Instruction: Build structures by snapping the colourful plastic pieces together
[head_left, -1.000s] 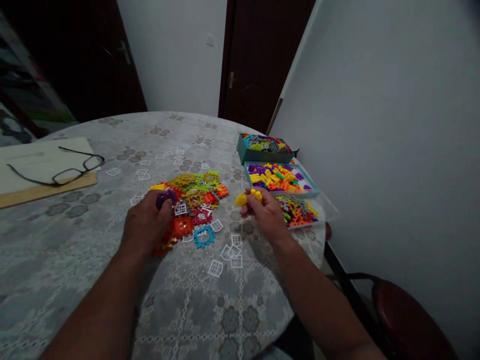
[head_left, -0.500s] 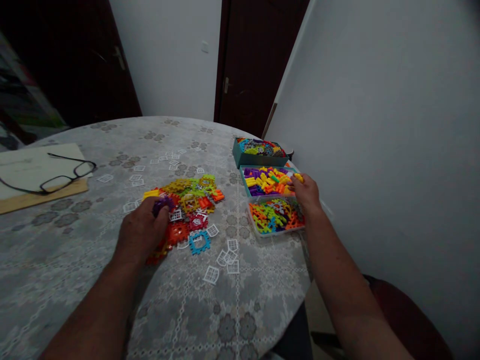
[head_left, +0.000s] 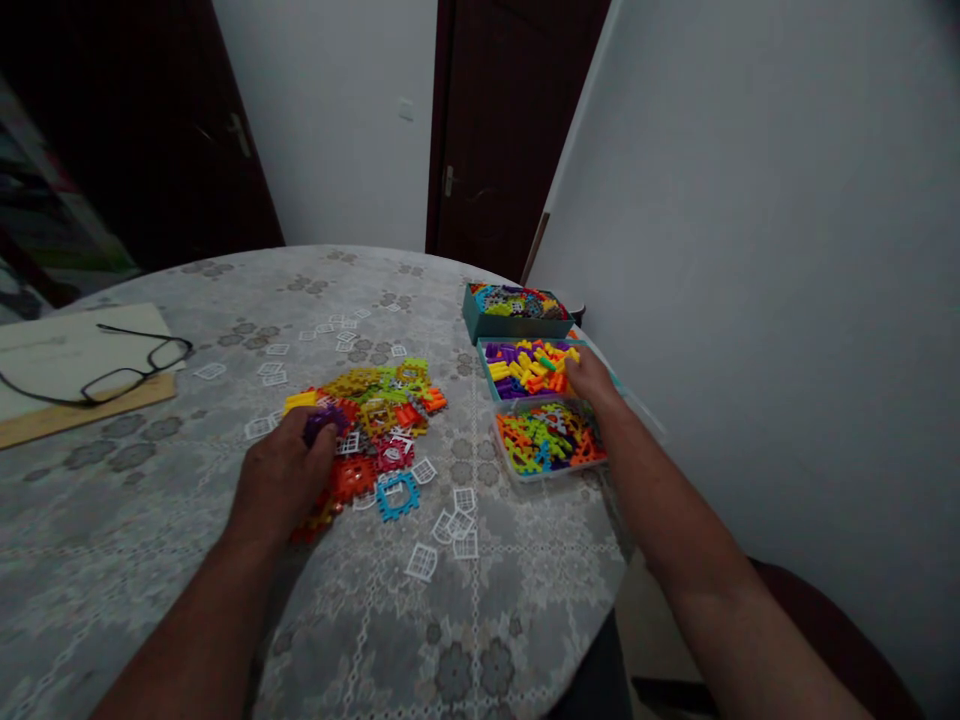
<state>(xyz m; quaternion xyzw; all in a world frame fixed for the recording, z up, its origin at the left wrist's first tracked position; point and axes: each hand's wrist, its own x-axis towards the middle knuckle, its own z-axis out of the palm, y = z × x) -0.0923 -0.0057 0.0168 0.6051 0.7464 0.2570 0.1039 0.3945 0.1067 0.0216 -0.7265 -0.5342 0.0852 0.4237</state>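
Note:
My left hand point(head_left: 281, 470) is closed around a purple plastic building piece point(head_left: 322, 422) at the left side of a heap of gear-edged plastic building pieces point(head_left: 356, 475). A light-blue square frame piece point(head_left: 397, 495) lies at the heap's near edge. Over on the right, my right hand point(head_left: 592, 378) reaches into the far part of a box of purple, yellow and orange tube pieces point(head_left: 517, 365). Its fingers are pinched on a yellow tube piece point(head_left: 573, 355); part of the grip is hidden behind the hand.
A clear tub of small connector pieces point(head_left: 547, 440) stands in front of the tube box. Behind is a teal box point(head_left: 517, 325) full of mixed pieces. White window-grid pieces point(head_left: 422, 562) are scattered over the tablecloth. Eyeglasses point(head_left: 120, 375) rest on a board at left.
My right hand has moved left and lower over the box of tube pieces, the yellow piece still at its fingertips. My left hand stays on the purple piece. The view has shifted slightly.

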